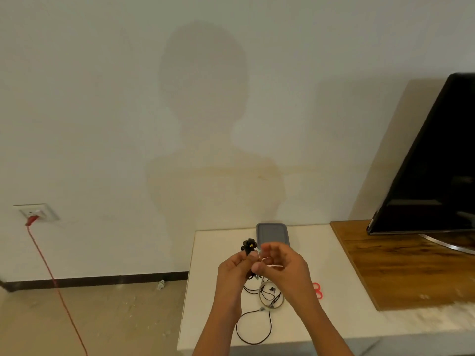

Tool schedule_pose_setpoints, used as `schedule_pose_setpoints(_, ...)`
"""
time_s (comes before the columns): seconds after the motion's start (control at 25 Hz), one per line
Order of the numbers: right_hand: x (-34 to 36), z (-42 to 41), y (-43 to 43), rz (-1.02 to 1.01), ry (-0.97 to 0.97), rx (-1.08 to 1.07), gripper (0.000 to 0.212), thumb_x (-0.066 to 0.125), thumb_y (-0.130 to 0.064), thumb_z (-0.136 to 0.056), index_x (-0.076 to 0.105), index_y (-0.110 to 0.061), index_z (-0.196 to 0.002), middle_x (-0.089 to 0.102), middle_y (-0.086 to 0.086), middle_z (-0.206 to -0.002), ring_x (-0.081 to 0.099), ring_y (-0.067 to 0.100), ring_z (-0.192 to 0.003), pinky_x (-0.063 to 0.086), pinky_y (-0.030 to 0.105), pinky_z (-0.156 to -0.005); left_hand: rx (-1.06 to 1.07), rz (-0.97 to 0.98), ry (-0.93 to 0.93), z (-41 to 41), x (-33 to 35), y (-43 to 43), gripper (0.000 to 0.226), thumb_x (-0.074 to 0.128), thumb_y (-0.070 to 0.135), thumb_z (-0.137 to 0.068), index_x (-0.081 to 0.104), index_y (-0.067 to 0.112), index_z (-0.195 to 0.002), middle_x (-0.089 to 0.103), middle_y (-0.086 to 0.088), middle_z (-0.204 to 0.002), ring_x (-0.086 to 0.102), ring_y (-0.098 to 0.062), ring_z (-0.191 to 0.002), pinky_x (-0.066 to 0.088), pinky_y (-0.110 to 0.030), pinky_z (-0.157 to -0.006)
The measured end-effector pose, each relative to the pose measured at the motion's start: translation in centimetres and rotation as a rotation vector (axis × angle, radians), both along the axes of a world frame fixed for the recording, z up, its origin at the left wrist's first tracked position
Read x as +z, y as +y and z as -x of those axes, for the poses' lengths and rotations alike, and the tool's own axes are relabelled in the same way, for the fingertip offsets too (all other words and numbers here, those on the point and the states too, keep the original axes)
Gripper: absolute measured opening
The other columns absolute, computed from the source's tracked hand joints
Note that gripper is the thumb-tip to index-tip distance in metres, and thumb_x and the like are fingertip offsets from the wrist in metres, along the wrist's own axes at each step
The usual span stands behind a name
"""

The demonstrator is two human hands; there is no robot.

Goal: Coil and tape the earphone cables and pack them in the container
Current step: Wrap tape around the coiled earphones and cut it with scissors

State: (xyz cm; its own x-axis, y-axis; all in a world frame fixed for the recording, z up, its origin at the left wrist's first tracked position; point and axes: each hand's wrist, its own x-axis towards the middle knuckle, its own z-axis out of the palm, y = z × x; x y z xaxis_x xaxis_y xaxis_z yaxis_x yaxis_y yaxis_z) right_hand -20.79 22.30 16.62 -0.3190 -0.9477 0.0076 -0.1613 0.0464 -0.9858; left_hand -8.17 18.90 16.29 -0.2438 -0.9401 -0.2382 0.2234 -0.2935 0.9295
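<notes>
My left hand [237, 268] grips a coiled black earphone cable [248, 246], whose top sticks out above my fingers. My right hand [279, 264] pinches a strip of clear tape [272, 264] right beside the coil. Both hands hover above the white table [334, 265]. Below them lie a loose black earphone cable [253, 327] and a roll of clear tape [271, 298] with another small earphone inside its ring. The grey container [272, 233] stands behind my hands, its front part hidden by my fingers.
Red-handled scissors [318, 291] lie to the right, partly behind my right wrist. A wooden board [401, 265] with a black TV [431, 163] on it fills the right side. A red cord [54, 278] hangs from a wall socket [36, 213] on the left.
</notes>
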Motion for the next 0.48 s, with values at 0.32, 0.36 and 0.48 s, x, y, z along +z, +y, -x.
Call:
schedule_pose_setpoints(0.32, 6.5, -1.0, 4.7, 0.073, -0.09, -0.018, 0.012, 0.068, -0.016, -0.084, 0.074, -0.018, -0.074, 0.074, 0.005, -0.071, 0.065, 0.016, -0.065, 0.054, 0.028, -0.065, -0.049, 0.007, 0.049, -2.1, 6.3, 5.8, 0.014, 0.064, 0.016, -0.088, 0.075, 0.007, -0.087, 0.075, -0.01, -0.086, 0.071, -0.018, -0.081, 0.052, -0.024, -0.077)
schedule_pose_setpoints(0.36, 6.8, -1.2, 5.2, 0.071, -0.057, -0.04, 0.012, 0.069, -0.016, -0.083, 0.074, -0.02, -0.072, 0.074, 0.004, -0.07, 0.066, 0.015, -0.064, 0.054, 0.028, -0.065, -0.024, -0.009, 0.03, -2.2, 6.6, 6.3, 0.013, 0.065, 0.016, -0.088, 0.075, 0.007, -0.087, 0.076, -0.01, -0.086, 0.072, -0.018, -0.079, 0.052, -0.023, -0.074)
schedule_pose_setpoints(0.48, 7.0, -2.0, 6.7, 0.095, 0.1, -0.132, 0.01, 0.072, -0.022, -0.08, 0.074, -0.025, -0.071, 0.073, -0.004, -0.066, 0.068, 0.01, -0.063, 0.057, 0.027, -0.065, 0.052, -0.044, -0.013, -2.4, 7.2, 7.6, 0.012, 0.067, 0.013, -0.086, 0.074, 0.003, -0.089, 0.076, -0.013, -0.087, 0.074, -0.02, -0.075, 0.052, -0.02, -0.066)
